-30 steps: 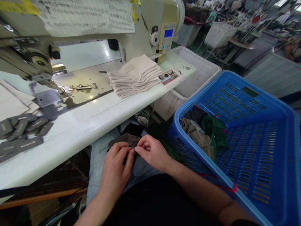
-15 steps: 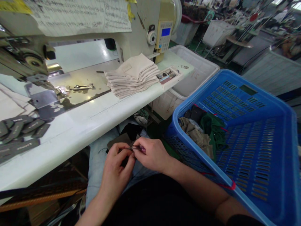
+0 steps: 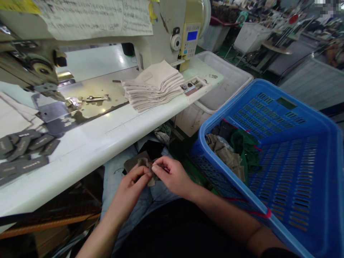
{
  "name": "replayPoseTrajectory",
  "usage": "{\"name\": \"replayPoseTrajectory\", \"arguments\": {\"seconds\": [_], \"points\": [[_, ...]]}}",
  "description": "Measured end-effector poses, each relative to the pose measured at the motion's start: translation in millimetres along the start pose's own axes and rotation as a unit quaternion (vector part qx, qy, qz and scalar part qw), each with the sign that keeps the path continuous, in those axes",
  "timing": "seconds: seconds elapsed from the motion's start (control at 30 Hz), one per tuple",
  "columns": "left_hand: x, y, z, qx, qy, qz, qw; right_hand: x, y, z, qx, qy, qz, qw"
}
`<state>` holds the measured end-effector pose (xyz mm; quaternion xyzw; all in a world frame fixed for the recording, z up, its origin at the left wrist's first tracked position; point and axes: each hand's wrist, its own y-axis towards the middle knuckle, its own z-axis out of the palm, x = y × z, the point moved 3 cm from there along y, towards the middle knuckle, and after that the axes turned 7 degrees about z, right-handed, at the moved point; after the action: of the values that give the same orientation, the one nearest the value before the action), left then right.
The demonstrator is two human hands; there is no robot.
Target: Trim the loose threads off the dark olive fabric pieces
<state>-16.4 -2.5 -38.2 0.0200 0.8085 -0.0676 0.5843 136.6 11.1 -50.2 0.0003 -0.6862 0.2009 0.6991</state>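
Note:
My left hand (image 3: 134, 179) is closed, thumb and fingers pinching a small greyish-brown fabric piece (image 3: 152, 181) above my lap. Part of that piece curls up over the fingers and part hangs below them. Right beside it, my right hand (image 3: 173, 175) is also closed in a pinch at the fabric's edge. A small pinkish thing (image 3: 167, 169) shows between its fingers, mostly hidden by them. Under the hands, a flat brown-grey fabric piece (image 3: 133, 162) and a black cloth (image 3: 152, 147) lie on my jeans.
A sewing machine (image 3: 166, 21) stands on the white table (image 3: 107, 132), with a stack of beige fabric pieces (image 3: 154, 86) and a pile of dark grey labels (image 3: 29, 145). To my right is a blue basket (image 3: 292, 150) holding crumpled cloth. Behind it sits a white plastic bin (image 3: 231, 73).
My left hand has moved slightly left and down, and the brown fabric piece now shows in its fingers. The metal tip seen between the hands is out of sight. The view has shifted slightly.

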Motion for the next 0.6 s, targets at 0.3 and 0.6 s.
{"name": "replayPoseTrajectory", "arguments": {"seconds": [0.3, 0.6], "points": [[-6, -3, 3.6, -0.108, 0.123, 0.07, 0.984, -11, 10, -7, -0.079, 0.014, 0.061, 0.995], [-8, -3, -1.9, -0.11, 0.191, 0.1, 0.97, 18, -19, 0, 0.0, -0.234, -0.036, 0.971]]}}
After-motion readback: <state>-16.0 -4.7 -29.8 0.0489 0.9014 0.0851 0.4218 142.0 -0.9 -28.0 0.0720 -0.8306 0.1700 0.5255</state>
